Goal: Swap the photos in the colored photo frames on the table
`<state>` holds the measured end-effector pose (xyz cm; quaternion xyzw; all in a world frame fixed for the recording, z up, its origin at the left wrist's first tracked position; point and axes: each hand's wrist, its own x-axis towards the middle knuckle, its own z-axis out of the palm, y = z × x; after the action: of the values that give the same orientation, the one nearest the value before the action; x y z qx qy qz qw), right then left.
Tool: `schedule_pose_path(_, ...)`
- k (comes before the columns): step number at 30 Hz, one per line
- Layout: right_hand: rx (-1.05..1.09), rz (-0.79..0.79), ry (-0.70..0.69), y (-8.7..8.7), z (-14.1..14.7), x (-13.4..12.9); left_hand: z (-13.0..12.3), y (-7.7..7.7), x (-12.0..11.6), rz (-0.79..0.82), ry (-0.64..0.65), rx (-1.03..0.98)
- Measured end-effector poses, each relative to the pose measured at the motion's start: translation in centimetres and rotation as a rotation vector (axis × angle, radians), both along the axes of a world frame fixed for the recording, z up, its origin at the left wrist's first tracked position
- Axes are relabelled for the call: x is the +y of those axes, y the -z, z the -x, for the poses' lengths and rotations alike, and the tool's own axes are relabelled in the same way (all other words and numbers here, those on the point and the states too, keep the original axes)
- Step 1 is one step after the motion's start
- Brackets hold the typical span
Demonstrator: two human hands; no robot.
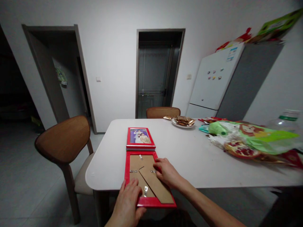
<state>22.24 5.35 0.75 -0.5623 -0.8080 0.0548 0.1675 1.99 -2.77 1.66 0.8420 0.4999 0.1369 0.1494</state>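
A red picture frame lies face down at the table's near edge, its lower end jutting past it. Its brown backing board shows metal turn clips on the sides and a slanted stand leg. My left hand grips the lower left corner, fingers on the backing, thumb at the bottom edge. The bent fingers of my right hand close over the right side, at the right-hand clip, which they partly hide. Just beyond, a second red picture frame lies face up with a photo of people.
On the white table, a plate of wrapped snacks stands at the back. To the right lie a green plastic bag and an opened pomegranate. A wooden chair stands at the left, another chair behind the table.
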Motion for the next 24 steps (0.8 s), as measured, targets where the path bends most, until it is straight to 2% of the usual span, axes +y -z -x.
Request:
schedule_pose_path(8, -0.085, -0.049, 0.097, -0.3, 0.6, 0.4, 0.3, 0.3, 0.1, -0.015, 0.023, -0.047)
schedule_pose_path(13, -0.036, -0.077, 0.073, -0.8, 2.6, 2.1, -0.1, 0.3, 0.2, -0.02, 0.031, -0.039)
schedule_pose_path(19, -0.03, -0.059, 0.188, 0.3, 5.1, 4.6, -0.6, 0.6, 0.3, -0.042, 0.031, -0.082)
schedule_pose_path(24, -0.02, -0.03, 0.171, 0.4, 5.0, 4.6, -0.6, 0.5, 0.5, -0.006, 0.015, -0.123)
